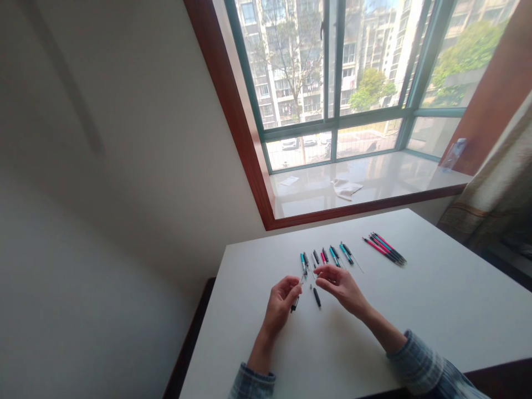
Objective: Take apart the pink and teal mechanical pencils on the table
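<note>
My left hand (280,299) is closed around a pen part; its black clip end (295,305) shows below the fingers, and a thin piece points up past the fingertips. My right hand (341,288) hovers just to the right, its thumb and fingers apart with nothing plainly between them. Between the hands lies a black pen barrel piece (317,297), with a small pen tip (310,287) near its upper end. Beyond my fingers, a row of taken-apart pens (334,256) in blue, red and black lies on the white table (374,343).
A bundle of red, blue and black pens (384,248) lies at the back right of the table. Behind stands a window with a white sill (307,202), holding crumpled paper (346,189) and a clear bottle (454,155). A wall is at left, a curtain (486,183) at right.
</note>
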### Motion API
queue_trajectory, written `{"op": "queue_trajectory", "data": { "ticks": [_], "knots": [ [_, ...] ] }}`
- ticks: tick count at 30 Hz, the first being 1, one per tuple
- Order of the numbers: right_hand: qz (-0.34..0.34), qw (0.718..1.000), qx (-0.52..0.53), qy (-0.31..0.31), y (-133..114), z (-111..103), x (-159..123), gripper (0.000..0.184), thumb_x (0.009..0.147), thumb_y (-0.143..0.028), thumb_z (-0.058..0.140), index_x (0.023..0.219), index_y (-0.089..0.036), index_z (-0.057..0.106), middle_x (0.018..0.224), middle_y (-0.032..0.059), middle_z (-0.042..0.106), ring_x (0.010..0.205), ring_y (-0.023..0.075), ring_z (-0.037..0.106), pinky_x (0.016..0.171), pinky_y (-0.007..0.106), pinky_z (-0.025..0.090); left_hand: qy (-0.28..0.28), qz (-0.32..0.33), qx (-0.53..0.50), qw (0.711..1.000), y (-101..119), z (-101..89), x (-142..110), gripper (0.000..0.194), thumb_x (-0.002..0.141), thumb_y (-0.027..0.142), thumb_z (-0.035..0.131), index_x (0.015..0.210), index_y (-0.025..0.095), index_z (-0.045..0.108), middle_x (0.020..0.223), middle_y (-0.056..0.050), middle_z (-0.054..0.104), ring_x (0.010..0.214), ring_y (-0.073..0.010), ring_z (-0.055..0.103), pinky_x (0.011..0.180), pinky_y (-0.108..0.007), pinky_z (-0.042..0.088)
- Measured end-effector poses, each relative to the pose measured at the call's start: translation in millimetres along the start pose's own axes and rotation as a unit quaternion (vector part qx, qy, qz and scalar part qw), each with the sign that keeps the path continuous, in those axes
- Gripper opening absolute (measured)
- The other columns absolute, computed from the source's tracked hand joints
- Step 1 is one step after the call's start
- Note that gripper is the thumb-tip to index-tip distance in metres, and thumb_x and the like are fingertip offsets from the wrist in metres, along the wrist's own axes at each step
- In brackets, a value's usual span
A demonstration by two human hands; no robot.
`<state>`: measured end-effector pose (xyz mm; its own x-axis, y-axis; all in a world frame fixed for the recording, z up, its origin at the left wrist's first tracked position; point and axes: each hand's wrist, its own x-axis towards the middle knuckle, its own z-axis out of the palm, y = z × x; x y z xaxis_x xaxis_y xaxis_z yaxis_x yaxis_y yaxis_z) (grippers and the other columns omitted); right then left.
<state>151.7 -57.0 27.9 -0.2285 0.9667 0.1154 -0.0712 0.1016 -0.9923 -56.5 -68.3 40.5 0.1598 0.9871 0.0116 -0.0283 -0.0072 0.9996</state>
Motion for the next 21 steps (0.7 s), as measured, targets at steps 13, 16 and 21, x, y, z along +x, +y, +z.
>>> {"op": "queue_trajectory", "data": {
  "ticks": [13, 16, 21],
  "knots": [
    [0.022, 0.997, 0.066, 0.035, 6, 6, 6, 0.038, 0.081, -0.053, 0.077, 0.095, -0.018, 0.075, 0.084, 0.0041, 0.073, 0.078, 0.0184, 0.064, 0.076, 0.031, 0.050, -0.068, 0.004, 0.017, 0.998, 4, 2.2, -3, 0.032, 0.084, 0.045, 0.074, 0.100, 0.017, 0.076, 0.068, 0.000, 0.059, 0.067, -0.0153, 0.051, 0.066, -0.026, 0.040],
    [0.027, 0.995, 0.075, 0.057, 9, 5, 8, 0.039, 0.080, -0.056, 0.076, 0.093, -0.018, 0.074, 0.078, 0.0015, 0.068, 0.070, 0.0159, 0.059, 0.069, 0.030, 0.048, -0.071, 0.004, 0.014, 0.997, 5, 1.9, -3, 0.031, 0.084, 0.046, 0.073, 0.097, 0.017, 0.075, 0.067, 0.000, 0.058, 0.067, -0.0158, 0.050, 0.068, -0.026, 0.041],
    [0.024, 0.994, 0.082, 0.068, 9, 2, 9, 0.041, 0.081, -0.056, 0.075, 0.094, -0.018, 0.072, 0.078, 0.0021, 0.065, 0.071, 0.0165, 0.057, 0.071, 0.031, 0.049, -0.083, 0.006, 0.005, 0.997, 5, 0.5, -3, 0.026, 0.086, 0.042, 0.071, 0.096, 0.018, 0.074, 0.067, 0.001, 0.057, 0.067, -0.0150, 0.050, 0.069, -0.026, 0.040]
  ]
}}
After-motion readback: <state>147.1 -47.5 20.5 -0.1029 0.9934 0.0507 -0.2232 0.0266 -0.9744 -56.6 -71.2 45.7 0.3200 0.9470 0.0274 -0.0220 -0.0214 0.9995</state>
